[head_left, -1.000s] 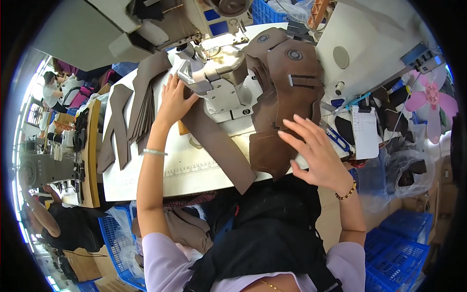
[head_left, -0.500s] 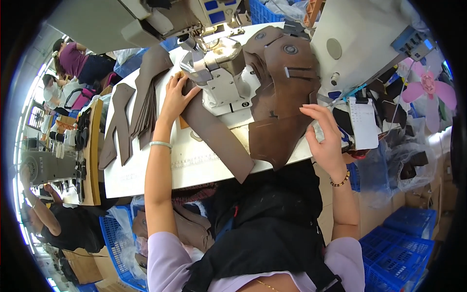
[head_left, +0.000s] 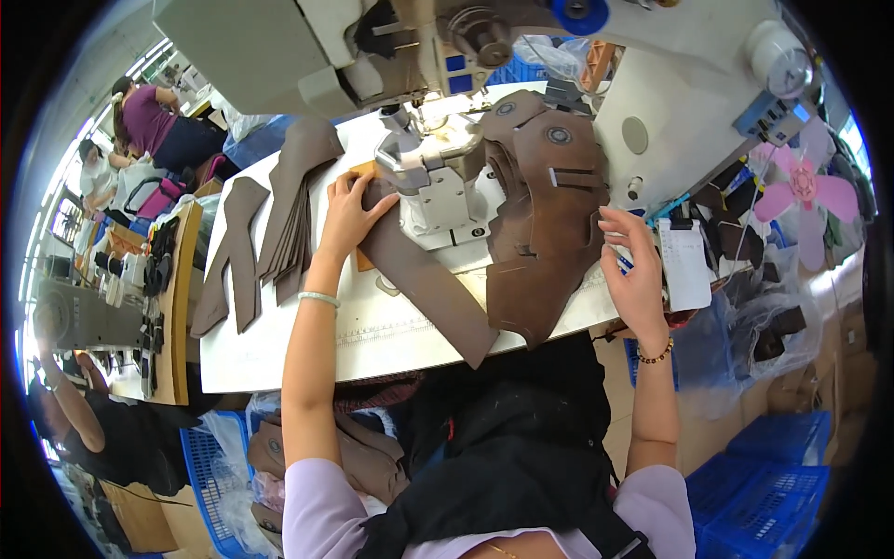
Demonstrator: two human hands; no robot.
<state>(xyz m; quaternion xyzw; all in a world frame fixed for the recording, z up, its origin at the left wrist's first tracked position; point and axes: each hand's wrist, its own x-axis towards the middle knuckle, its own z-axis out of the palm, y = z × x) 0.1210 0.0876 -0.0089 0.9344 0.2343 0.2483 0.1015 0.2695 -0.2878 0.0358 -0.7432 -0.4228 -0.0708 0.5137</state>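
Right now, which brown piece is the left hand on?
The long strip slanting toward the front table edge, upper end under the left hand. The other brown pieces lie clear of that hand.

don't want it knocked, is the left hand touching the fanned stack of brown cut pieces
Apart. The head view shows bare white tabletop between the left hand and the fanned stack of brown cut pieces.

A head-worn fisheye looks down over the table (head_left: 251, 356).
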